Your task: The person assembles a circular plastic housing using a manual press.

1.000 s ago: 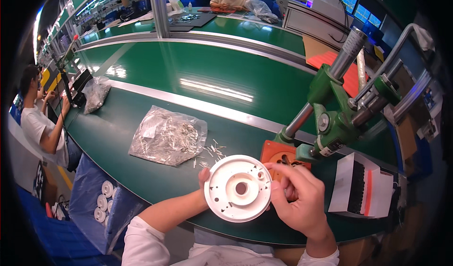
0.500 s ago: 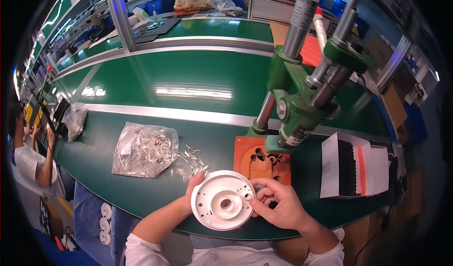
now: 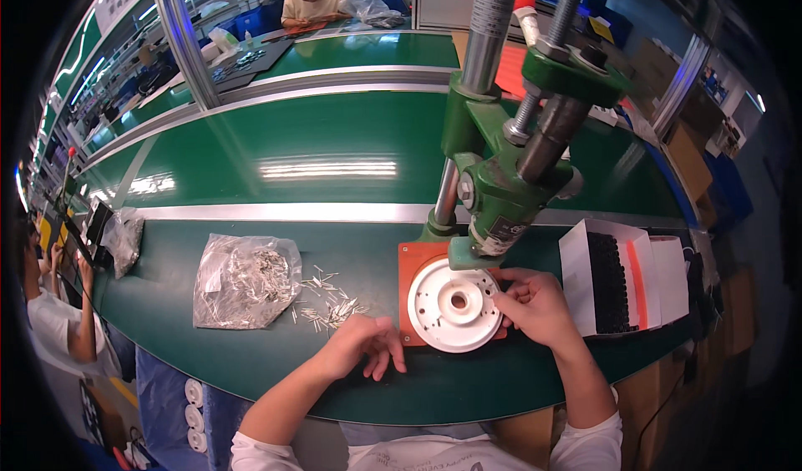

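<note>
A round white plastic disc (image 3: 434, 325) with a raised hub and small holes lies on the orange fixture plate (image 3: 409, 258). Above its far edge is the head of a green hand press (image 3: 505, 212). My right hand (image 3: 539, 308) grips the disc's right edge, thumb on top; its other fingers are partly hidden. My left hand (image 3: 365, 346) is off the disc, on its left side, with loosely bent fingers apart and nothing in them. Just beyond the left hand, loose thin metal pins (image 3: 334, 308) lie scattered beside a clear plastic bag (image 3: 248, 283) of pins.
At right stands a white box (image 3: 576, 279) holding black parts and an orange-red strip. More white discs (image 3: 195, 417) sit on blue sheeting at lower left. A co-worker (image 3: 313, 3) sits across the benches; another person (image 3: 63, 321) is at far left.
The white disc has gone from in front of my body onto the orange plate under the press. My left hand has let go of it; my right hand has moved forward with it.
</note>
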Demonstrator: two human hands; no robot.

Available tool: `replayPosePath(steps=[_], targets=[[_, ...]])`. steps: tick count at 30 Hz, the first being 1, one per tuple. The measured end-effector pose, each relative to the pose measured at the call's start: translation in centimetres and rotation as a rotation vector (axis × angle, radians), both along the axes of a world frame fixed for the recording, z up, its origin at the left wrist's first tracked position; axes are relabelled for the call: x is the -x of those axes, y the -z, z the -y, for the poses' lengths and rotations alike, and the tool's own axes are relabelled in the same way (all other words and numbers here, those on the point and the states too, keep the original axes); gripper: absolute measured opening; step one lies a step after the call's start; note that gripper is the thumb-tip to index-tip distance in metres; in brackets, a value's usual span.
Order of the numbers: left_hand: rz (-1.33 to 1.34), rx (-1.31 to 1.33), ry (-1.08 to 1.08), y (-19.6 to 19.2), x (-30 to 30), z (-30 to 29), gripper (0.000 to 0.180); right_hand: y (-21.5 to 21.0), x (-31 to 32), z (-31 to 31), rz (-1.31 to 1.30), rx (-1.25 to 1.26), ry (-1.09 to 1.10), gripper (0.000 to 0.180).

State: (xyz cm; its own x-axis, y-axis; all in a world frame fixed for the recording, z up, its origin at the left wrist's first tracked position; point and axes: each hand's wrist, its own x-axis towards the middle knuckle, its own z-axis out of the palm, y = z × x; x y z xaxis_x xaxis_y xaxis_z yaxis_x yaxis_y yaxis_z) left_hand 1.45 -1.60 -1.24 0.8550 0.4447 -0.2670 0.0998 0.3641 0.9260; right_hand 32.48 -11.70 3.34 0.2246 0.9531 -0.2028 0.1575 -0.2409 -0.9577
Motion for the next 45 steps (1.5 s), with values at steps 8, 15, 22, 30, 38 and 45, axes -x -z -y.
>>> replayPosePath(steps=[8, 15, 22, 30, 38, 45], targets=[[0.063, -0.052, -0.315, 1.1, 0.0, -0.3, 0.058, 0.3, 0.5, -0.2, 0.42, -0.155, 0.068, 0.032], [0.013, -0.766, -0.57, 0.5, -1.6, 0.1, 0.022, 2.6, -0.7, 1.4, 0.419, -0.315, 0.015, 0.031], [-0.166, -1.476, -0.344, -4.2, -6.4, 0.5, 0.102, 2.4, -0.1, 1.4, 0.609, -0.391, -0.033, 0.034], [-0.312, -1.365, -0.162, -3.4, -7.1, -0.5, 0.116, -0.7, -1.5, 2.2, 0.481, -0.697, 0.283, 0.024], [-0.349, -1.319, -0.178, -3.5, -7.5, -0.6, 0.116, -5.8, -2.3, 0.7, 0.465, -1.04, 0.384, 0.031], [-0.347, -1.251, -0.243, -2.9, -7.1, -0.3, 0.118, -12.5, -3.5, -8.4, -0.07, -0.833, 0.228, 0.056]])
